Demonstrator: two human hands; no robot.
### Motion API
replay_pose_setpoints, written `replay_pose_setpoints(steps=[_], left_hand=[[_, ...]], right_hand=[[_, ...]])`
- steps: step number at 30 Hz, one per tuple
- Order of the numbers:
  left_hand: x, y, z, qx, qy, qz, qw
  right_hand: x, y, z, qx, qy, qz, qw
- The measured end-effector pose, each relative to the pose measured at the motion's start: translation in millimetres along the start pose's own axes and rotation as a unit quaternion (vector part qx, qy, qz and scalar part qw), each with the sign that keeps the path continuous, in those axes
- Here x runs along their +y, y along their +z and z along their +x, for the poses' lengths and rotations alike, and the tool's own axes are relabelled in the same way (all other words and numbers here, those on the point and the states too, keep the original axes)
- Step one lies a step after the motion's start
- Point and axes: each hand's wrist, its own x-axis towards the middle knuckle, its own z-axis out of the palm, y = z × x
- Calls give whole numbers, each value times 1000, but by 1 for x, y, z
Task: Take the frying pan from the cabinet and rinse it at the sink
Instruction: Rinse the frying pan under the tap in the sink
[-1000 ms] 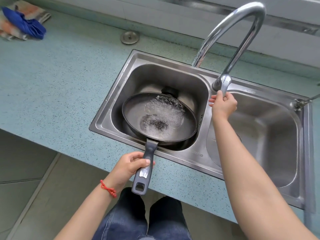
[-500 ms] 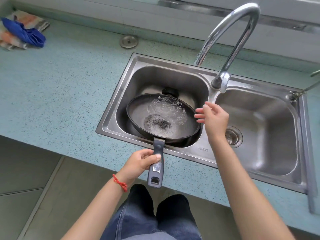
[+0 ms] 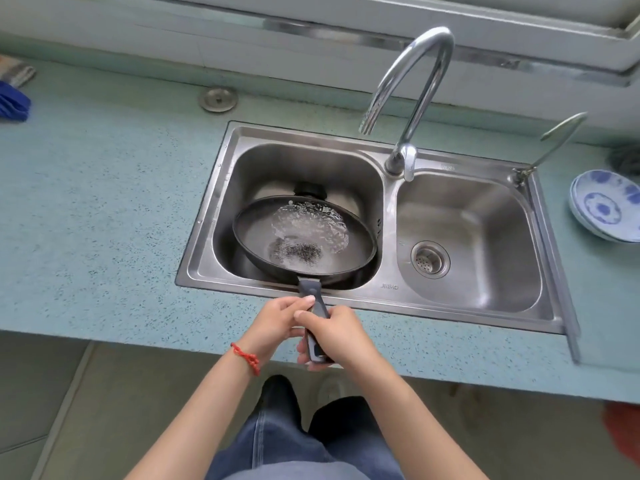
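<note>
Since the moment before, the right hand had come away from the tap and dropped to the pan's handle, joining the left hand already there, and the view had widened to take in more of the room. From where one stood, the speckled blue surface ran wide around the double steel sink, with the curved faucet arching over the left basin and no water visibly running from it. The frying pan sat low in that left basin, close to level, holding a shallow pool of rippled water and a patch of dark specks near its middle. Blue-patterned plates were stacked on the far right, a blue cloth lay at the far left, and a small round metal cap sat behind the sink. Both hands were wrapped together around the handle, the right nearer its end and the left nearer the pan. To rinse well, it seemed wise to swirl the water gently with that two-handed grip, then tip the pan away toward the drain so the specks washed out without slopping over the front rim.
</note>
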Motion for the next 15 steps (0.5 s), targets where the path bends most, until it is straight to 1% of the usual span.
replay_pose_setpoints(steps=[2,6,9,15], left_hand=[[1,-2,-1,-5,-2,-15,1000],[0,-2,-2,-34,0,-42,999],[0,2,-3,-26,2,-50,998],[3,11,-7,-43,5,-74,996]], right_hand=[[-4,1,-1,-4,3,37,999],[-1,4,-3,28,-21,39,999],[2,3,-6,41,-38,59,997],[6,-9,-20,28,-70,114,991]])
